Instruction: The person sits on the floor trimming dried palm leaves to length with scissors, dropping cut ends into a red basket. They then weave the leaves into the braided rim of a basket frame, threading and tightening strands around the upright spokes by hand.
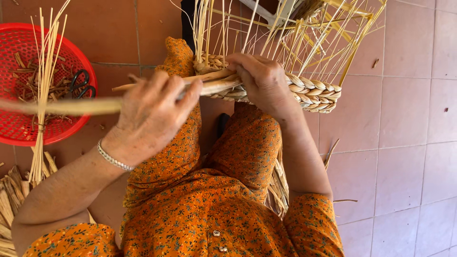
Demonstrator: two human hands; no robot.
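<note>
A half-woven straw basket rests against my knees, with a braided rim and many thin upright stakes rising from it. My right hand presses on the braided rim, fingers curled over the weave. My left hand grips long pale straw strands that stretch away to the left and run into the rim by my right hand. A silver bracelet circles my left wrist.
A red plastic basket at the left holds straw scraps and black-handled scissors. A bundle of thin reeds stands across it. More dried straw lies at the lower left. The floor is reddish tile.
</note>
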